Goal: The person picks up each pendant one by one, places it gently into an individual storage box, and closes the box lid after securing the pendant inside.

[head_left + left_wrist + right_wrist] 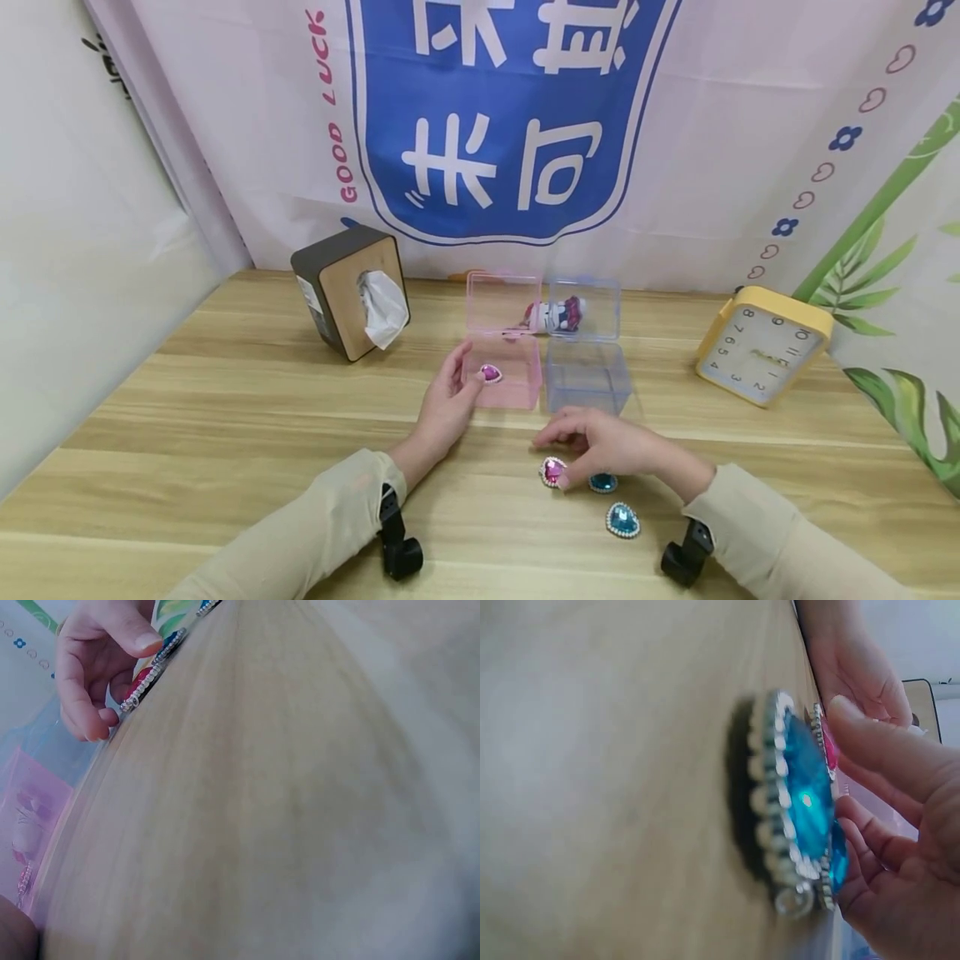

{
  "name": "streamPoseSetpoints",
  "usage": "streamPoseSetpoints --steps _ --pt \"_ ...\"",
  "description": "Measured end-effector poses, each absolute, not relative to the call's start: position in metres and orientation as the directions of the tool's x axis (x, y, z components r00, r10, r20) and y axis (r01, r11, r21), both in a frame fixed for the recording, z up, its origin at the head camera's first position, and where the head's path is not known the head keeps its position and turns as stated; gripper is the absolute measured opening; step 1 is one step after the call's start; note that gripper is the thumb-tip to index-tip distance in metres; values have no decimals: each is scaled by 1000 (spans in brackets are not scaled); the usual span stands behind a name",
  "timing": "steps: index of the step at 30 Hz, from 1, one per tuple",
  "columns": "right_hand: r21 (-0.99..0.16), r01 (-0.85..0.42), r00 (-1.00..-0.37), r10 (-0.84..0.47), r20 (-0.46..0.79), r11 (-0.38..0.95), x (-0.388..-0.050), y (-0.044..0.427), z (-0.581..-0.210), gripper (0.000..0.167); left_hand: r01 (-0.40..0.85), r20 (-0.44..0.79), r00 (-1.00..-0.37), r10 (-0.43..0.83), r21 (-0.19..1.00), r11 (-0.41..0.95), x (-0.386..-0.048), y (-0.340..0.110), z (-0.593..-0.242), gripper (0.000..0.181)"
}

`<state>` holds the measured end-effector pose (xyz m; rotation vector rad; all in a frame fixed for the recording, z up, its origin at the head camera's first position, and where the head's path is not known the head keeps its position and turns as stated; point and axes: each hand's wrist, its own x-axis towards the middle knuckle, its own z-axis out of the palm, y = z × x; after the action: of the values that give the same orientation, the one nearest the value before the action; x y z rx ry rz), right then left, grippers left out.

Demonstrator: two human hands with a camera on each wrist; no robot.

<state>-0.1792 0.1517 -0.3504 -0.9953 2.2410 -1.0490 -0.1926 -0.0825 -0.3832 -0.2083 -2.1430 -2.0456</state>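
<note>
My left hand (pixel 442 408) is at the left side of an open pink clear box (pixel 513 387), thumb near its front corner, fingers slightly bent. A pink heart gem (pixel 491 373) shows inside that box beside the thumb. Over the table, my right hand (pixel 611 442) has its thumb at the edge of another pink gem (pixel 552 472), its fingers bent and apart from the thumb; whether the thumb touches the gem I cannot tell. A blue gem (pixel 603 482) lies partly under this hand, and a second blue gem (pixel 623 520), large in the right wrist view (pixel 806 795), lies nearer the front.
A blue clear box (pixel 588 375) stands open right of the pink one. Behind the raised lids is a small plush figure (pixel 558 315). A tissue box (pixel 348 292) stands at the back left, a yellow clock (pixel 765 346) at the right.
</note>
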Motion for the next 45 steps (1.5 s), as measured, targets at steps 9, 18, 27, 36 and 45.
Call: streamPoseSetpoints --steps 9,18,27,36,45 --pt "-787 -395 -655 -746 -119 473 -177 146 -355 31 210 212 -977 -23 976 64 -194 -84 -384 53" --pt "-772 -407 -673 -732 -109 489 -176 144 -356 26 207 208 -978 -16 976 62 -192 -83 -385 54" --pt "-771 -372 -709 -694 -122 516 -176 143 -352 21 212 213 -977 -12 976 53 -192 -83 -385 54" --pt "-799 -322 -717 -682 -144 507 -179 144 -348 16 217 218 -976 -17 975 57 -193 -83 -386 53" --pt "-839 -247 -734 -659 -165 484 -181 143 -343 21 217 218 -976 -13 975 57 -194 -83 -386 54"
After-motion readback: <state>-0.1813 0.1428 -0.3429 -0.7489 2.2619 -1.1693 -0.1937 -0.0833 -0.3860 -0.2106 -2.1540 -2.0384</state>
